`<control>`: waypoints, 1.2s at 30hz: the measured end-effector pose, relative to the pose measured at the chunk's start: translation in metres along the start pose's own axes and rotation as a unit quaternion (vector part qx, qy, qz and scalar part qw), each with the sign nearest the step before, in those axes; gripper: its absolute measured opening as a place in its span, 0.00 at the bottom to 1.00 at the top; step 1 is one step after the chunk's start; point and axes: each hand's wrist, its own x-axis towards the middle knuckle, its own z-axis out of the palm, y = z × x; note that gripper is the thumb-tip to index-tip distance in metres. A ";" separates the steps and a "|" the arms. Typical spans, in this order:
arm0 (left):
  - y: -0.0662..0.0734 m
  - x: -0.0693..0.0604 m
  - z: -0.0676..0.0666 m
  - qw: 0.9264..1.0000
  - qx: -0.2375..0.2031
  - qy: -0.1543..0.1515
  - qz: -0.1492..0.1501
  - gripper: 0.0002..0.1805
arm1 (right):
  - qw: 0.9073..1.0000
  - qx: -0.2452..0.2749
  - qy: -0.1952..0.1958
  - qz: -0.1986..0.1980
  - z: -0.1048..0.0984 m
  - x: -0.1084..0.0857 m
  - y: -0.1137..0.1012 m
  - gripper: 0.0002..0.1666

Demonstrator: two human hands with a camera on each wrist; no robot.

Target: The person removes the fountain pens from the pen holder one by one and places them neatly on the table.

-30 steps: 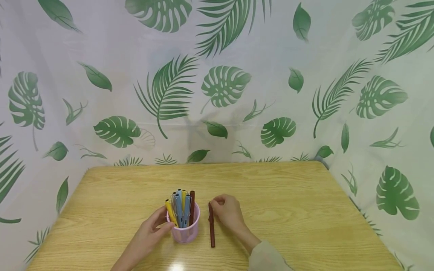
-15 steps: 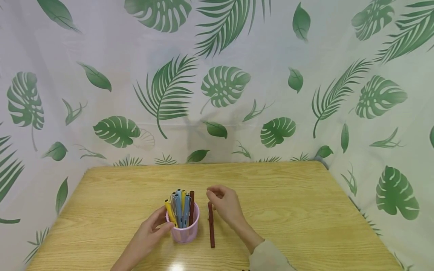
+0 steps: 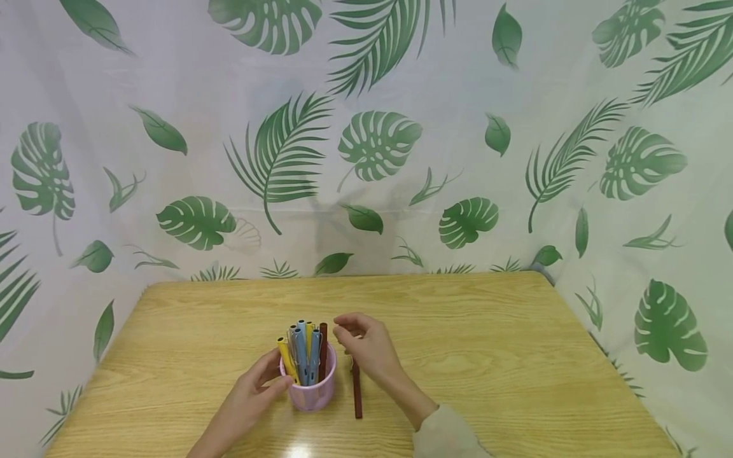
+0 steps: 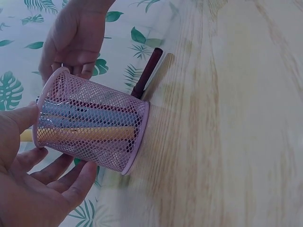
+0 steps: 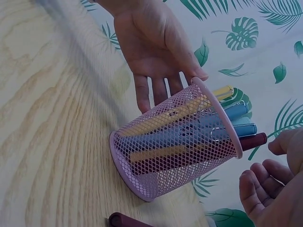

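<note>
Head view, lower left of centre: the left hand (image 3: 252,391) curls round the left side of a pink mesh cup (image 3: 311,399), its thumb on the near side of the rim and its fingers along the far side. The cup stands upright on the tabletop (image 3: 487,356), low in the frame and just left of centre. From left to right it holds a yellow pen (image 3: 288,360) leaning towards the left hand, several blue pens (image 3: 314,356) with wire clips near their upper ends, a second yellow one behind them, and a plain dark red pen (image 3: 323,350) nearly upright at the right.

That last one matters most for place: its upper end lies just left of the right hand's fingertips, with a narrow gap in the right wrist view, so the right hand (image 3: 369,345) is the nearer. The right hand holds nothing; its fingers bend loosely, the thumb apart from them.

Below it, right of the cup, a loose dark red pen (image 3: 357,394) lies flat, its long axis running up and down the frame, its upper end partly behind the hand. It is slim and dark, with a clip near the upper end.
</note>
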 end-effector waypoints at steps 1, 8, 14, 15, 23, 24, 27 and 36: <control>0.000 0.000 0.000 1.000 0.001 0.001 0.000 0.32 | 1.000 0.002 -0.001 -0.004 0.000 0.000 0.000 0.14; -0.002 0.001 0.002 1.000 0.006 0.009 -0.006 0.32 | 1.000 0.002 -0.011 -0.014 0.003 0.000 0.002 0.15; -0.003 -0.001 0.000 1.000 0.001 0.010 -0.002 0.31 | 0.999 -0.027 -0.026 -0.016 0.007 0.002 0.005 0.13; -0.003 -0.001 -0.001 1.000 -0.001 0.009 -0.004 0.31 | 0.999 -0.032 -0.028 -0.016 0.008 0.003 0.005 0.13; -0.005 0.000 0.000 1.000 -0.009 -0.001 0.003 0.32 | 0.997 -0.047 -0.054 -0.017 0.010 0.003 0.006 0.13; -0.005 0.000 0.000 1.000 -0.011 -0.002 0.000 0.32 | 0.997 -0.046 -0.057 -0.016 0.010 0.003 0.006 0.13; -0.004 0.001 0.000 1.000 -0.010 -0.005 -0.002 0.32 | 0.997 -0.049 -0.062 -0.016 0.011 0.004 0.006 0.12; 0.000 0.001 0.001 1.000 -0.006 -0.002 -0.009 0.32 | 0.996 -0.052 -0.066 -0.014 0.013 0.003 0.008 0.13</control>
